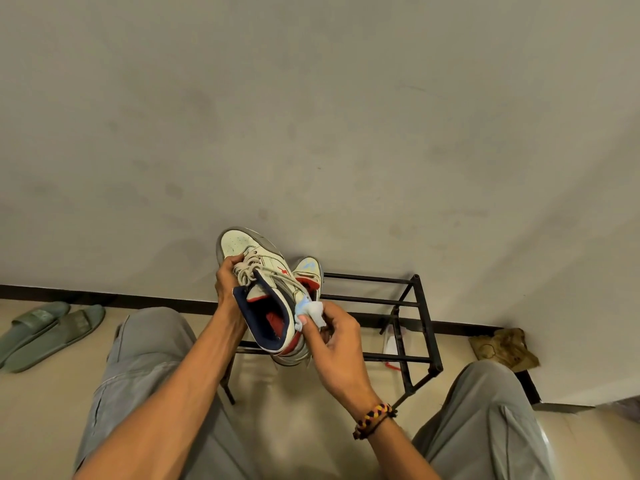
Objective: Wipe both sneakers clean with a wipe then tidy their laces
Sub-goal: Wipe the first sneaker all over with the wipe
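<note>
left hand (pixel 227 284): grips white leather sneaker with navy collar (pixel 258 271) | right hand (pixel 334 336): pinches crumpled pale-blue wipe (pixel 310 311) against its side

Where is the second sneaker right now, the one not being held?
In the head view the second sneaker sits on the black rack by the wall, just right of and behind the held sneaker.

white sneaker (pixel 258 271) held up, crumpled wipe (pixel 310 311) against it.

Left hand (pixel 227 284) grips a sneaker (pixel 258 271); right hand (pixel 334 336) presses a wipe (pixel 308 311) against it.
</note>
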